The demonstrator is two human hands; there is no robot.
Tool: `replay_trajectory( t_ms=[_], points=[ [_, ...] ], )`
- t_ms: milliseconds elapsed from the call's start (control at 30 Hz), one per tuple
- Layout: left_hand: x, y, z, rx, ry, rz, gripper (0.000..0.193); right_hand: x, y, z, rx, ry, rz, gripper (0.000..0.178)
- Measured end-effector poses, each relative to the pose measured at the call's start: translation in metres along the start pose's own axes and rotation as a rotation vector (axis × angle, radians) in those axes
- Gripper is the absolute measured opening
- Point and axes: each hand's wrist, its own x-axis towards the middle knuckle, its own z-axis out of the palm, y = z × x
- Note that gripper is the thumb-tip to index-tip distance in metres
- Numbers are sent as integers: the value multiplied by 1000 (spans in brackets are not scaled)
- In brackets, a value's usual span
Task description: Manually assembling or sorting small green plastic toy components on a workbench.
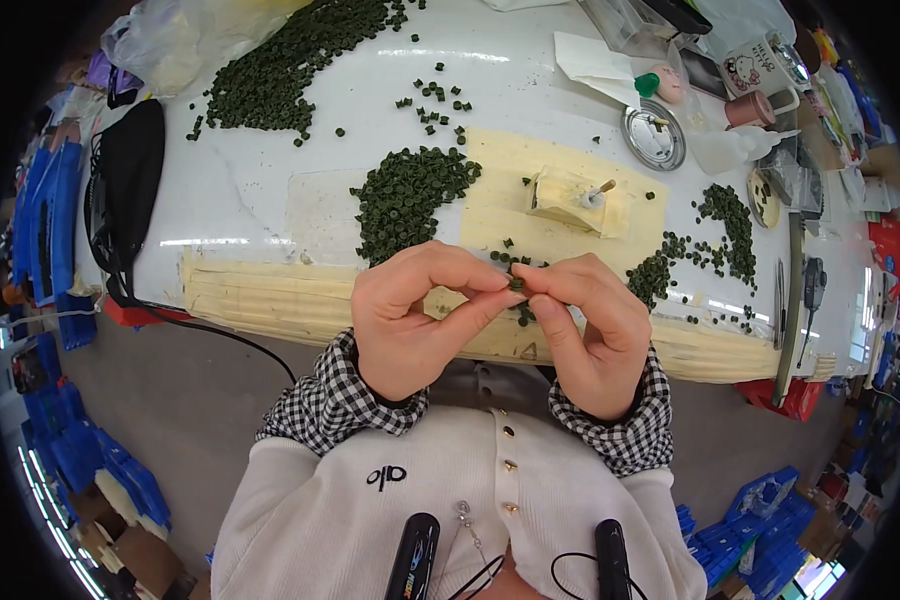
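Sitting leftmost, a big heap of tiny dark green parts, then the left hand, thumb and index pinching one small green part near the table's front edge. Right hand has its fingertips narrow beside it, can't tell if they're gripping too. Further right, another green pile.

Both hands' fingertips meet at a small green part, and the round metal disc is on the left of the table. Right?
Wrong side: the head view shows the disc on the right of the table. The left hand and right hand do meet at the green part.
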Motion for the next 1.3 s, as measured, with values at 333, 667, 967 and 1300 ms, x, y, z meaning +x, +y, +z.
replay_trajectory(
  t_ms=[333, 667, 967, 1300],
  points=[
    [2, 2, -3, 64, -14, 39, 19, 1, -3, 1, -70, 24, -53, 26],
    [3, 4, -3, 93, 3, 25, 19, 2, -3, 4, -143, 53, -140, 32],
    [4, 3, -4, 101, -16, 15, 22, 3, -1, 3, -146, 34, -147, 32],
    [7, 5, -6, 157, -47, 36, 21, 1, 2, 5, -135, 17, -151, 31]
  ],
)
